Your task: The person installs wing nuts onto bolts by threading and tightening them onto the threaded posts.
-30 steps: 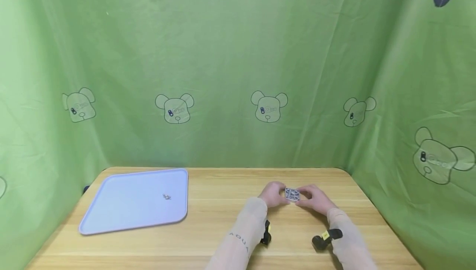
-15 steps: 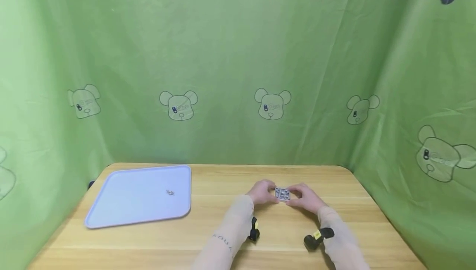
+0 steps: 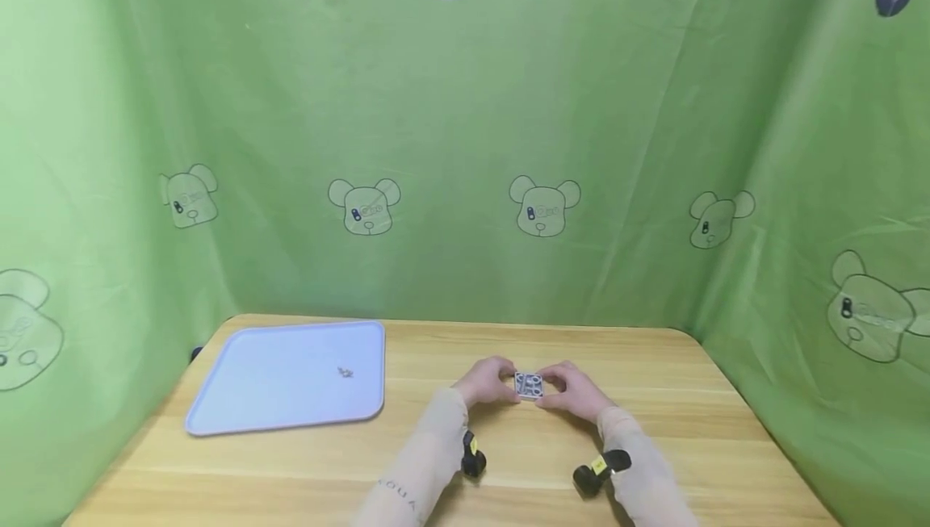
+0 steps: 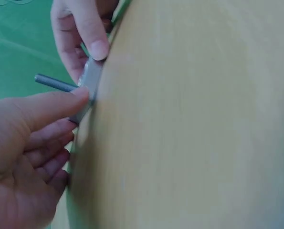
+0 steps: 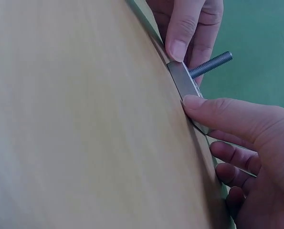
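Observation:
Both hands pinch a small square grey metal plate [image 3: 528, 385] between them, low over the wooden table. A threaded rod [image 5: 212, 64] stands up from its top face; round openings or marks show there in the head view. My left hand [image 3: 485, 382] grips the plate's left side, its thumb along the near edge in the left wrist view. On the opposite side, my right hand [image 3: 576, 391] holds the plate with thumb and fingers. The other fingers of the right hand [image 5: 270, 157] curl loosely beneath the thumb.
A pale blue-lilac tray [image 3: 283, 406] lies at the left of the wooden table [image 3: 654, 446], with a few tiny shiny pieces [image 3: 345, 372] on it. A black camera [image 3: 474, 462] sits on each wrist. Green curtains [image 3: 465, 123] surround the table.
Both hands have moved left across the table with the plate, closer to the tray. The grip looks the same. The head view has turned slightly left, so the tray appears further right.

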### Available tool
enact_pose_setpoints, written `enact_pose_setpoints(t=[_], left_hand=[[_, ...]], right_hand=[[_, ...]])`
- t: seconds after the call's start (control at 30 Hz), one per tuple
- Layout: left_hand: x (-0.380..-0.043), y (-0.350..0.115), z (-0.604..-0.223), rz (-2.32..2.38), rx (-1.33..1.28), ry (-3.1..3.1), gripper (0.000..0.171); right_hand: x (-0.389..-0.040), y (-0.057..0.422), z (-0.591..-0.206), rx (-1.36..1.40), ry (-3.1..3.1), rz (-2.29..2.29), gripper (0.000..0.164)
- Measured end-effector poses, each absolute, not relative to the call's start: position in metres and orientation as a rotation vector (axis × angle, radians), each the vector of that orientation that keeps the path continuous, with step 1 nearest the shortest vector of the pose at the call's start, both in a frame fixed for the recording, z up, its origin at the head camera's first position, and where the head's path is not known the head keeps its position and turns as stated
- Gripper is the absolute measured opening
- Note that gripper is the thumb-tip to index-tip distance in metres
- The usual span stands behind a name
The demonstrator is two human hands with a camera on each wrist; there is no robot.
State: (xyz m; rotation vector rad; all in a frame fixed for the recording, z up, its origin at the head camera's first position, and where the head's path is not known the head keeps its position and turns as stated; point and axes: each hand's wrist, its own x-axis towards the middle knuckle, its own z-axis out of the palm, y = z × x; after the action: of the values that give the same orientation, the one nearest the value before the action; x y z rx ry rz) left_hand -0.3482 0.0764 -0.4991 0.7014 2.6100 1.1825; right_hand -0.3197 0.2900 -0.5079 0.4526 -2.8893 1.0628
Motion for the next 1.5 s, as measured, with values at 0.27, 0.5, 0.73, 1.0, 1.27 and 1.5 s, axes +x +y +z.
enact_pose_setpoints(t=[0.27, 0.5, 0.73, 1.0, 1.27, 1.5], left_hand=[[-0.336, 0.048, -0.498, 1.200, 0.638, 2.623, 0.054], [-0.328, 0.025, -0.501, 1.226, 0.631, 2.637, 0.054], [-0.320, 0.004, -0.499, 1.224, 0.639, 2.630, 0.054], [-0.309, -0.013, -0.497, 1.209, 0.637, 2.647, 0.054], [-0.301, -0.021, -0.491, 1.218, 0.606, 2.624, 0.056], [-0.302, -0.044, -0.467, 1.227, 0.623, 2.626, 0.059]], right_hand=[[-0.317, 0.265, -0.515, 0.455, -2.872, 1.153, 0.051], [-0.312, 0.243, -0.515, 0.495, -2.856, 1.171, 0.052], [-0.307, 0.223, -0.514, 0.528, -2.860, 1.189, 0.052], [-0.297, 0.205, -0.515, 0.564, -2.861, 1.214, 0.053], [-0.296, 0.202, -0.516, 0.584, -2.871, 1.222, 0.053], [-0.300, 0.200, -0.518, 0.594, -2.871, 1.201, 0.054]])
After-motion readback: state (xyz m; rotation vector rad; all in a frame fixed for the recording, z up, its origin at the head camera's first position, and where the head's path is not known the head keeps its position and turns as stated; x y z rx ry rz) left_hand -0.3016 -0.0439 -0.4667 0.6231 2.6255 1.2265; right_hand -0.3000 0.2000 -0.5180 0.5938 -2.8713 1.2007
